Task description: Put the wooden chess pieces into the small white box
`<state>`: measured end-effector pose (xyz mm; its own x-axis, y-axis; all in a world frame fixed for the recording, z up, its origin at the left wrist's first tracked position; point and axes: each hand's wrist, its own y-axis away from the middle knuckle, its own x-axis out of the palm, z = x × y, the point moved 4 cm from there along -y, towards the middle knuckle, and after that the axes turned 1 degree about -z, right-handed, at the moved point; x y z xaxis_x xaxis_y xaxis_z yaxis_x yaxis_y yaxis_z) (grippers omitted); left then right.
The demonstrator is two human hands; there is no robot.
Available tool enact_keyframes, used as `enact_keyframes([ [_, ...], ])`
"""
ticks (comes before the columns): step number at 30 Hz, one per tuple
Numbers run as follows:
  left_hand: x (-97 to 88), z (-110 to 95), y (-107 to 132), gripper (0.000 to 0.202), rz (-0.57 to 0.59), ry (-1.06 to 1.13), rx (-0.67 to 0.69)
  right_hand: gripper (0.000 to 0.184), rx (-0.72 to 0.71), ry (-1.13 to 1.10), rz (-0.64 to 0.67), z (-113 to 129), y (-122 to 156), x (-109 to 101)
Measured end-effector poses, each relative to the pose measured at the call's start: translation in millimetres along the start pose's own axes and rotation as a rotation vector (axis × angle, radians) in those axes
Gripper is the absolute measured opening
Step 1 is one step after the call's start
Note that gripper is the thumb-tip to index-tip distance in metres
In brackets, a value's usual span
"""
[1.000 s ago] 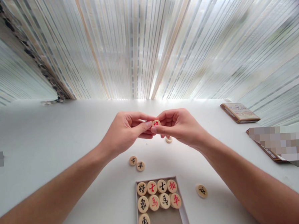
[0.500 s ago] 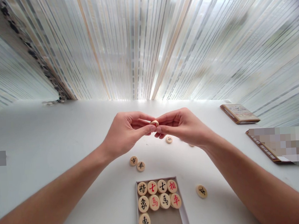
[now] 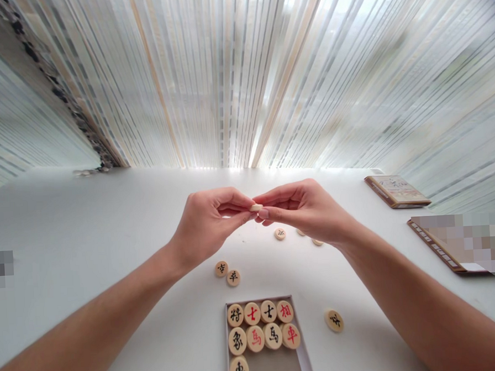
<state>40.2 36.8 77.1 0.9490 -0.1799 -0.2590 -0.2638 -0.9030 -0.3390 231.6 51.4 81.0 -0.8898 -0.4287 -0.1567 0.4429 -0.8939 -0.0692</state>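
Between the fingertips of both hands, above the white table, is a round wooden Chinese chess piece (image 3: 256, 208), seen nearly edge-on. My left hand (image 3: 211, 218) pinches it from the left with thumb and fingers. From the other side my right hand (image 3: 292, 206) grips it the same way. Closer to me lies a shallow box (image 3: 277, 366) with rows of chess pieces, marked in black or red. A black-marked piece (image 3: 221, 268) and another piece (image 3: 233, 277) touch each other below my left hand. One more piece (image 3: 280, 233) lies below my right hand.
A single piece (image 3: 334, 320) rests right of the box. Other pieces (image 3: 317, 241) are partly hidden by my right wrist. At the right stand a flat brown-edged box (image 3: 397, 191) and a partly blurred one (image 3: 435, 246). Striped curtains (image 3: 225, 76) hang behind the table (image 3: 154, 312).
The held piece has been tilted from showing part of its red-marked face to nearly edge-on. Both hands stay together around it, and the view has shifted slightly.
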Motion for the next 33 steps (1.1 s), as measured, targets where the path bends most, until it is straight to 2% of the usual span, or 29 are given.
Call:
enact_keyframes([
  [5,-1.3,-0.9,-1.2,0.014,-0.001,-0.041,0.069,0.041,-0.003,-0.021,0.003,-0.3,-0.6,-1.5],
  [12,-2.7,0.9,-0.1,0.016,-0.030,-0.088,0.071,0.038,-0.005,0.014,-0.027,-0.2,-0.7,-3.6],
  [19,-1.1,2.5,0.0,0.021,-0.015,0.061,0.029,0.033,-0.029,-0.030,-0.027,-0.8,-1.7,-3.3],
  [27,-0.2,2.7,0.4,0.027,-0.039,0.091,0.024,0.034,0.038,-0.147,-0.066,-5.7,-3.0,-5.4],
  [33,-0.3,2.3,-5.4,0.031,-0.013,0.249,-0.091,0.034,0.061,-0.200,-0.035,-6.4,-3.5,-3.5],
])
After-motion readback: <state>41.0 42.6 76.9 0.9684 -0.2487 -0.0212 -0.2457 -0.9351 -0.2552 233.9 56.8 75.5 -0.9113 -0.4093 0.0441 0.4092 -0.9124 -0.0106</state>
